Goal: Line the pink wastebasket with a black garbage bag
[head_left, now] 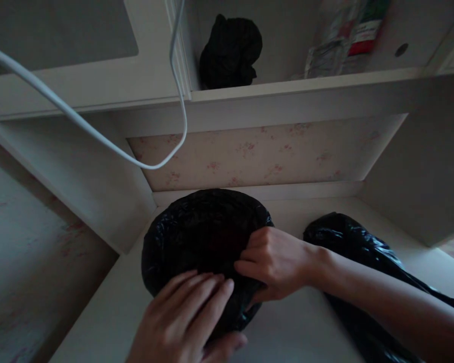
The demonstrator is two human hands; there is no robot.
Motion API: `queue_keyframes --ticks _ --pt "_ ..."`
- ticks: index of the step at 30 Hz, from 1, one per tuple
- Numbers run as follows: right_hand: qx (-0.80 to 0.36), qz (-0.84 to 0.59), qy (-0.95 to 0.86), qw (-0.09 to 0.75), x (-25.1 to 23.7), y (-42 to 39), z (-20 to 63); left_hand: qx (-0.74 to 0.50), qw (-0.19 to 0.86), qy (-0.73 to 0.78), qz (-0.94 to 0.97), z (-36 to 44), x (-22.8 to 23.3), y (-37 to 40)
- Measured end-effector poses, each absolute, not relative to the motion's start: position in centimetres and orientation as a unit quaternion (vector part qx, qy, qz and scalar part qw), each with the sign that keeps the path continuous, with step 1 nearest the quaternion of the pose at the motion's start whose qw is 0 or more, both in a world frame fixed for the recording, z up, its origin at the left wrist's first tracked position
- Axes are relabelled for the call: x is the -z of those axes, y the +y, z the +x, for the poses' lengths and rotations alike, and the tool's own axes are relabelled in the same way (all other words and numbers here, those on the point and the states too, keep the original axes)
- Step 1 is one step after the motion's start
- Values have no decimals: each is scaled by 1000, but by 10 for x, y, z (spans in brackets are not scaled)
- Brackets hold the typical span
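A round bin lined with a black garbage bag (162,242) stands before me on a white surface, its mouth facing up. The bag is folded over the rim and hides the bin itself. At the near side of the rim, my left hand (185,317) lies with fingers stretched over the edge and the thumb apart, touching the bag. On the right side, my right hand (265,262) has its fingers curled over the rim and grips the bag there. The tips of its fingers are partly hidden.
Another black plastic bag (348,237) lies at the right, partly under my right forearm. A white cable (98,136) hangs across the upper left. Above, a shelf (287,88) holds a bunched black item (230,50) and clear plastic packaging (329,55). White side panels flank the space.
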State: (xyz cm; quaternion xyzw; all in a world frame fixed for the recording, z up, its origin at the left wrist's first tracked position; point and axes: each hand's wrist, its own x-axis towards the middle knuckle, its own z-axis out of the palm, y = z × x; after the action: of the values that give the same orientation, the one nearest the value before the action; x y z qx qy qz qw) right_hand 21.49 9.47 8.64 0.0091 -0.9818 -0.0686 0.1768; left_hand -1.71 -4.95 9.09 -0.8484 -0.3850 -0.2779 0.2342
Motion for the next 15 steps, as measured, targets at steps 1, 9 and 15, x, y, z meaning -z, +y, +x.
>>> queue_keyframes --ticks 1,9,15 --pt "81 16 -979 187 -80 97 212 292 238 -400 -835 -4 -86 -47" --pt "40 7 -970 238 -79 82 219 290 176 -377 -862 -24 -80 -34" --pt "7 11 -975 223 -91 76 236 251 153 -357 -887 -67 -93 -33"
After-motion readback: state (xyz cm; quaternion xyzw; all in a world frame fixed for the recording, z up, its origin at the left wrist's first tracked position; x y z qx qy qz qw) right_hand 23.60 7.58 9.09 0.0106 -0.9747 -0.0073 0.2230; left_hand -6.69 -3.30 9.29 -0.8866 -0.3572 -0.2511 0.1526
